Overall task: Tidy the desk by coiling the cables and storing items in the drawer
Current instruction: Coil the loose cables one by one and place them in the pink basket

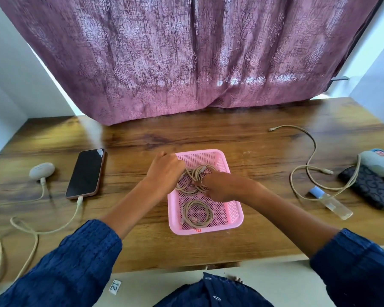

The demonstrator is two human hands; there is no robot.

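Observation:
A pink mesh basket (233, 209) sits mid-desk. In its near half lies a coiled beige cable (197, 213). A second beige cable coil (192, 180) lies in its far half, and both hands hold it. My left hand (164, 171) grips one strand at the basket's far left rim. My right hand (217, 187) pinches the coil from the right. A loose beige cable (306, 165) lies uncoiled on the right of the desk. On the left, a phone (85, 172) and a white earbud case (41, 171) each have a cable plugged in.
A dark patterned pouch (370, 187), a clear spray bottle with blue cap (329, 201) and a pale blue cloth item (379, 161) lie at the right. A purple curtain (186, 58) hangs behind the wooden desk (142, 138). The left cables (31, 229) trail off the near edge.

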